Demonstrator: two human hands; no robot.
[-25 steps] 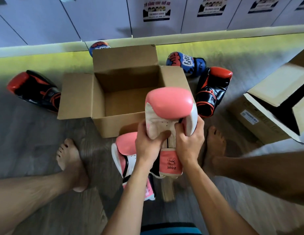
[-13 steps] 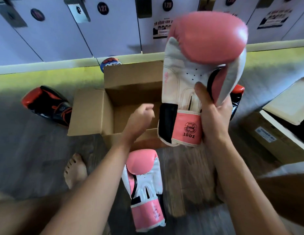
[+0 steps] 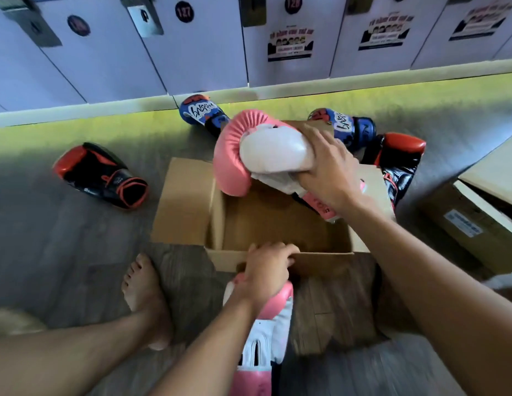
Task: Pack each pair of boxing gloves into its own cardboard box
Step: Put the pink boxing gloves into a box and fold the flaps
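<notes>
Your right hand [image 3: 329,178] is clamping its fingers [image 3: 320,138] over the wrist end of a pink and white glove [image 3: 266,150], holding it sideways above the open cardboard box [image 3: 277,261]; gripping near the cuff is probably leaving the padded end free to enter the box first. Directly below those fingers, the box interior is showing bare cardboard, so this glove is not yet resting inside. Your left hand [image 3: 266,272] is curling its fingers [image 3: 280,250] around the padded end of the second pink glove [image 3: 266,338], which is lying on the floor [image 3: 63,252] just beside the near wall of the box; the fingertips are touching or nearly touching that wall, and you cannot tell which. This grip is likely readying the second glove to follow its partner into the same box. Beyond the right-hand fingers, two blue gloves [image 3: 340,124] and one black and red glove [image 3: 397,167] are lying behind the box, with another black and red glove [image 3: 100,175] well apart to the left. A second cardboard box [image 3: 478,218] is standing open to the right.
</notes>
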